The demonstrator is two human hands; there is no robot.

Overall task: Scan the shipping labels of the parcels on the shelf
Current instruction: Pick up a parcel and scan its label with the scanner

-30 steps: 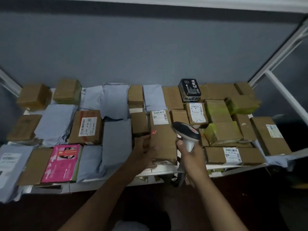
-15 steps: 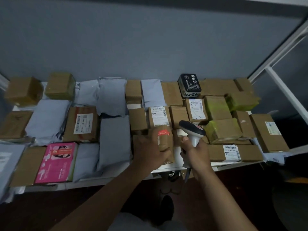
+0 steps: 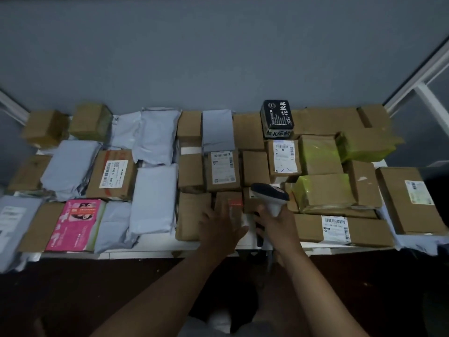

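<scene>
Both arms reach in from the bottom of the view, forearms angling up and converging at the front edge of the white shelf point(image 3: 150, 249). The left hand point(image 3: 220, 229) lies palm down over a small brown box point(image 3: 229, 205) in the front row, fingers spread forward and pressing on its top, thumb splayed out to the right. That's a flat, open press, not a curled grip. A red glow point(image 3: 235, 203) sits on the top face of that box, just beyond the fingertips.

The right hand point(image 3: 277, 223) is wrapped firmly round the handle of the barcode scanner point(image 3: 271, 194), so its grip is closed on the tool, wrist cocked and the dark-topped head tipped forward and left toward the small brown box. The scanner hovers just beside that box, the two hands near each other but apart.

Parcels crowd the shelf all around. A labelled box point(image 3: 222, 170) stands directly behind the small one. To the right, a long box point(image 3: 340, 229) with a white barcode label lies along the front edge, and a box in yellow-green tape point(image 3: 325, 190) rests behind it. Further back sits a black box point(image 3: 277, 117) with white characters. On the left, a pink packet point(image 3: 75, 224) lies at the front between a brown parcel and grey mailers point(image 3: 153, 198).
</scene>
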